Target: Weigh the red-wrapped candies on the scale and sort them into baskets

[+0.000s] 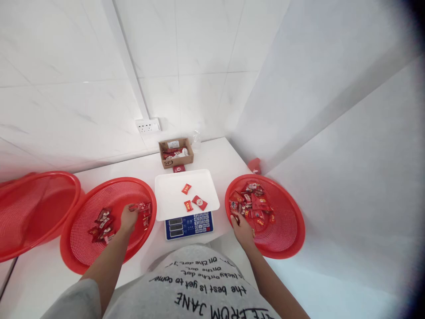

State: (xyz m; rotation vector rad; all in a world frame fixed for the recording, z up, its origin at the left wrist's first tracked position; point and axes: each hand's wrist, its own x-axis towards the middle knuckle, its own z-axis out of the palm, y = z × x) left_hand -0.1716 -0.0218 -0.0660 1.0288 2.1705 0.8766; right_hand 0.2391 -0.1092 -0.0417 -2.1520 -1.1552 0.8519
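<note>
Overlapping red packets (145, 207), the left hand (129, 218) obscures its grip.

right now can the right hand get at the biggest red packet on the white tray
Probably yes: the right hand is at the left side of the right basket, and only the basket's rim seems to separate it from that red packet.

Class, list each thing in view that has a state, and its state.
Left hand: in middle basket, at red packets; hold unclear
Right hand: in right basket, at packets; hold unclear
Middle basket: part-filled
Right basket: part-filled
White tray: on scale, bearing three packets
Scale: reading illegible
Cardboard box: open
</note>
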